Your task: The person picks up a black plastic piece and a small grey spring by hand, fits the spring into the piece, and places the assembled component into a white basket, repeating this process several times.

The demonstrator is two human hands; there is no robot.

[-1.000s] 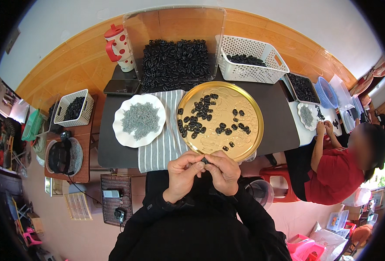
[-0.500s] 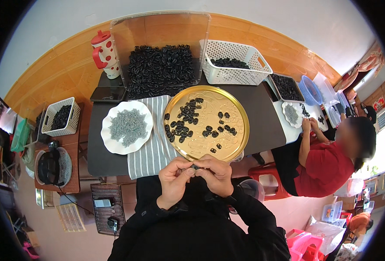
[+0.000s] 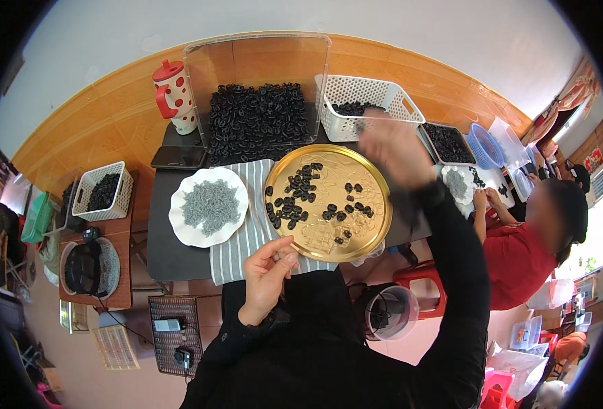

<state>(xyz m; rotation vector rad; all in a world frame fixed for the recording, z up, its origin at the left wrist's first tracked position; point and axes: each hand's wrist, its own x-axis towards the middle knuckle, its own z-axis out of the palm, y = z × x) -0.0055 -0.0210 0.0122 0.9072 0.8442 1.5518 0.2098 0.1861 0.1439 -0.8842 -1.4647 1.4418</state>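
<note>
A round gold tray (image 3: 378, 228) lies on the dark table in front of me, with several small black ring-shaped parts (image 3: 295, 198) scattered on it. My left hand (image 3: 266, 276) rests just before the tray's near rim, fingers loosely apart, and I see nothing in it. My right hand (image 3: 393, 146) is stretched out past the tray's far right rim, just below a white basket (image 3: 376, 95) holding black parts. That hand is blurred by motion, so I cannot tell what it holds.
A white plate (image 3: 179, 228) of grey parts sits left of the tray on a striped cloth (image 3: 237, 245). Behind are a clear bin (image 3: 260, 61) heaped with black parts, a spotted red-and-white jug (image 3: 175, 95) and a phone (image 3: 179, 157). A person in red (image 3: 520, 259) works at right.
My two hands were together at the tray's near edge, working one small black part. Now my right hand has swung up and right toward the white basket; my left stays low.
</note>
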